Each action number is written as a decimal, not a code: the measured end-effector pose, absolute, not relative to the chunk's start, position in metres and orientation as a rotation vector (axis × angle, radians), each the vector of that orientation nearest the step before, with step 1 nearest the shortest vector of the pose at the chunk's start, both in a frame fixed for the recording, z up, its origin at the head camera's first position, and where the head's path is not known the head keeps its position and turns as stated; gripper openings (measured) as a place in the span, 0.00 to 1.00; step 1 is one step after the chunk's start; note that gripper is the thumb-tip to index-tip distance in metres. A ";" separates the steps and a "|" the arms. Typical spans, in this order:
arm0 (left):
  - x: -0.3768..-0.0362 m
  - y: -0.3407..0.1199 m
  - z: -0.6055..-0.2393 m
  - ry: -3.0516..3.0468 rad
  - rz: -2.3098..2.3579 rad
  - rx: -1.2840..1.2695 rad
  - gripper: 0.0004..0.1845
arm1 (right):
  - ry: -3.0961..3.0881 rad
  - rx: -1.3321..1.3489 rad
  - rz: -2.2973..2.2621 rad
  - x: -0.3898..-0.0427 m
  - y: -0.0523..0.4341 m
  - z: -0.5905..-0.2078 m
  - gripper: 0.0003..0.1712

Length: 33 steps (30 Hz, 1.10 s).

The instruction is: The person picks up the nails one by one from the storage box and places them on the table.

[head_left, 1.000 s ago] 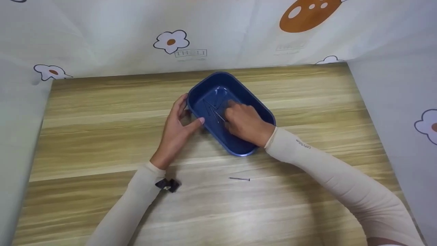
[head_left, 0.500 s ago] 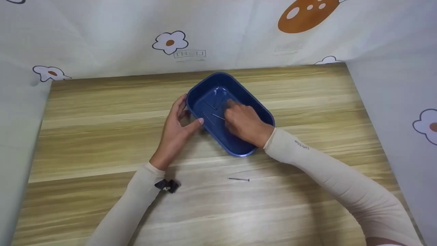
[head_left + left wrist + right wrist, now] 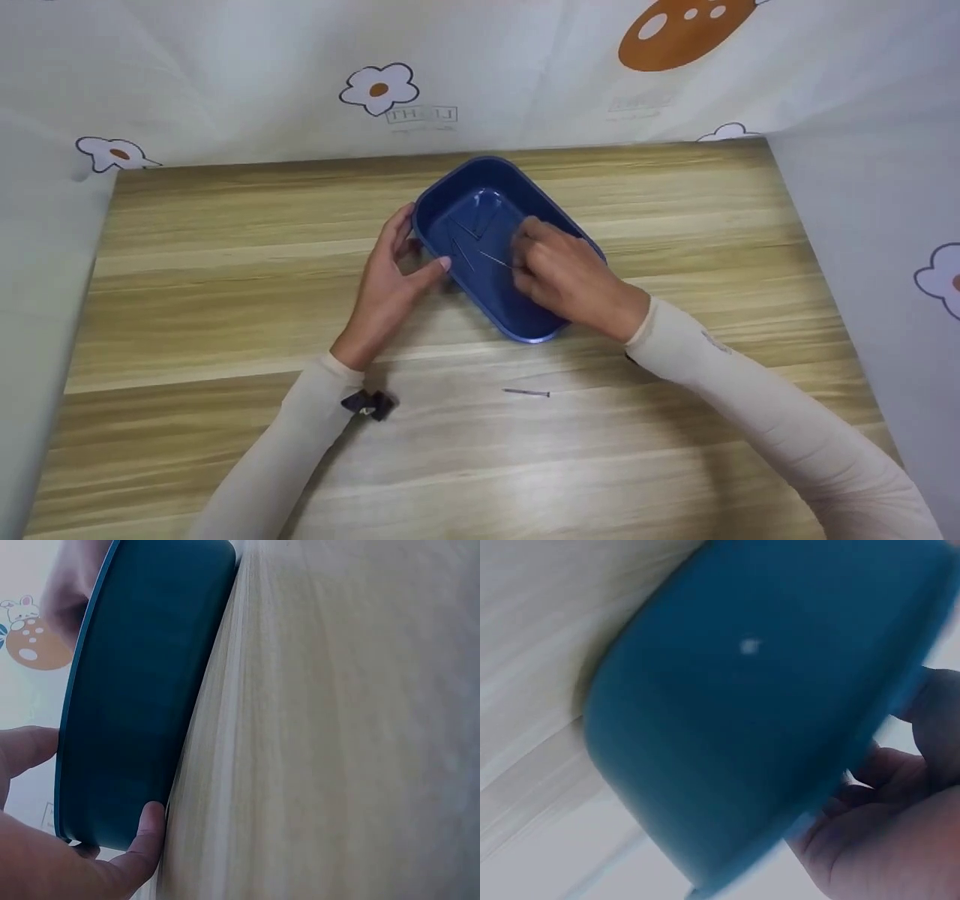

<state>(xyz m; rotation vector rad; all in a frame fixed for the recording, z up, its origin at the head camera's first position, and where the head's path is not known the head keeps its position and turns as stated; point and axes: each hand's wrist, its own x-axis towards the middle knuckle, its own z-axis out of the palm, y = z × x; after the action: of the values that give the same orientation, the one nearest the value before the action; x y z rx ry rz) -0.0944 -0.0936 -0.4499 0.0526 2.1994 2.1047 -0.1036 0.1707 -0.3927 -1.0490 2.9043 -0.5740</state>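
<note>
In the head view a deep blue plastic box (image 3: 525, 328) with rounded corners stands tilted across the tabletop. My left hand (image 3: 384, 289) holds its left end, thumb at the long side and the other fingers around the corner; the left wrist view shows a fingertip (image 3: 152, 819) against the outer wall. Over the box's right part, my right hand (image 3: 574, 281) has curled fingers and pinches a thin nail (image 3: 496, 259) whose tip points left. Several dark nails (image 3: 464, 255) lie on the box floor. The right hand's fingertips are partly hidden in the head view.
One loose nail (image 3: 526, 392) lies on the wood-grain table (image 3: 247, 315) in front of the box. A black bow-shaped piece (image 3: 369, 405) sits at the left sleeve's cuff. A patterned white sheet (image 3: 510, 67) hangs behind and at both sides.
My right hand has shifted right inside the box with the nail between its fingers. The nails on the box floor lie differently. The left hand and the box have stayed put.
</note>
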 end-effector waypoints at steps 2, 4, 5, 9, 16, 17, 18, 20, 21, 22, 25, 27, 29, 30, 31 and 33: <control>-0.095 -0.094 -0.450 2.202 2.102 0.053 0.49 | 2.914 -1.059 -0.614 -0.096 0.173 -0.388 0.05; -0.095 -0.094 -0.449 2.205 2.102 0.054 0.49 | 2.928 -1.068 -0.641 -0.090 0.175 -0.384 0.03; -0.095 -0.095 -0.449 2.206 2.104 0.059 0.49 | 2.935 -1.077 -0.648 -0.086 0.177 -0.383 0.03; -0.095 -0.095 -0.449 2.211 2.103 0.066 0.49 | 2.965 -1.109 -0.647 -0.077 0.182 -0.380 0.03; -0.095 -0.094 -0.449 2.231 2.084 0.059 0.49 | 3.004 -1.144 -0.637 -0.066 0.189 -0.379 0.03; -0.095 -0.094 -0.449 2.233 2.083 0.060 0.49 | 3.002 -1.144 -0.638 -0.064 0.190 -0.379 0.03; -0.095 -0.094 -0.449 2.234 2.081 0.059 0.49 | 2.999 -1.144 -0.640 -0.062 0.191 -0.379 0.03; -0.095 -0.094 -0.450 2.234 2.082 0.059 0.49 | 2.992 -1.150 -0.641 -0.058 0.192 -0.378 0.03; -0.095 -0.094 -0.450 2.233 2.084 0.057 0.49 | 2.990 -1.156 -0.641 -0.056 0.192 -0.378 0.03; -0.095 -0.094 -0.450 2.233 2.085 0.059 0.49 | 2.987 -1.164 -0.639 -0.054 0.193 -0.377 0.03; -0.095 -0.094 -0.451 2.233 2.089 0.062 0.49 | 2.984 -1.186 -0.635 -0.048 0.194 -0.377 0.03; -0.095 -0.094 -0.451 2.231 2.089 0.061 0.49 | 2.984 -1.200 -0.636 -0.044 0.194 -0.378 0.03; -0.095 -0.094 -0.451 2.228 2.085 0.057 0.49 | 2.982 -1.213 -0.640 -0.040 0.195 -0.378 0.03; -0.095 -0.094 -0.451 2.227 2.082 0.058 0.50 | 2.982 -1.219 -0.639 -0.038 0.195 -0.378 0.03; -0.095 -0.094 -0.450 2.226 2.082 0.056 0.50 | 2.983 -1.227 -0.638 -0.036 0.194 -0.378 0.03; -0.095 -0.093 -0.450 2.229 2.079 0.054 0.50 | 2.981 -1.243 -0.635 -0.031 0.194 -0.379 0.03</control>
<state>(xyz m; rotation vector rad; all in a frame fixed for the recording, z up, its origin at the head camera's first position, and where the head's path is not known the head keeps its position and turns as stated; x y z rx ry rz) -0.0949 -0.0933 -0.4496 0.0544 2.2285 2.0792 -0.0312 0.1940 -0.3790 -1.2433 2.9811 -0.6354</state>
